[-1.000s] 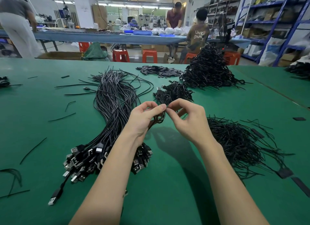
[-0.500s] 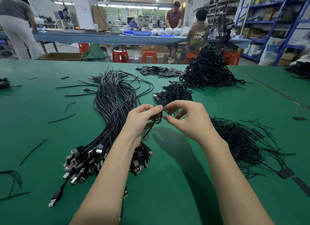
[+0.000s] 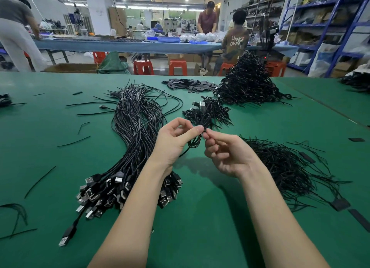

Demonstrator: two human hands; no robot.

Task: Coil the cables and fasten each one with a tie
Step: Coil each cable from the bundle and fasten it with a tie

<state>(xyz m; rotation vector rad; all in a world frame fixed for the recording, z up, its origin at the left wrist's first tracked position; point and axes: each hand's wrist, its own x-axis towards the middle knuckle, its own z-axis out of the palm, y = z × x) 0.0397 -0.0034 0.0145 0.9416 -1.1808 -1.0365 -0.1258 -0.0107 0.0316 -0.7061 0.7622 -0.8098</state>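
Green cloth covers the big surface [image 3: 50, 147], with a long bunch of loose cables [image 3: 136, 131] on your left and a heap of thin ties [image 3: 284, 167] on your right. Between them, your left hand [image 3: 172, 141] pinches a small coiled cable [image 3: 198, 137], which hangs down from your fingers [image 3: 197, 129]. Your right hand [image 3: 226, 155] is just beside it, fingers curled and pinching near the coil's top; I cannot tell if they hold a tie.

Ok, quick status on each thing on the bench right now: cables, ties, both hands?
Coiled cable: looped, held above the table.
Left hand: pinches the coil.
Right hand: fingers curled at the coil's top.
Uncoiled cables: loose bundle, lying flat.
Finished coils: piled.
Ties: spread loose.
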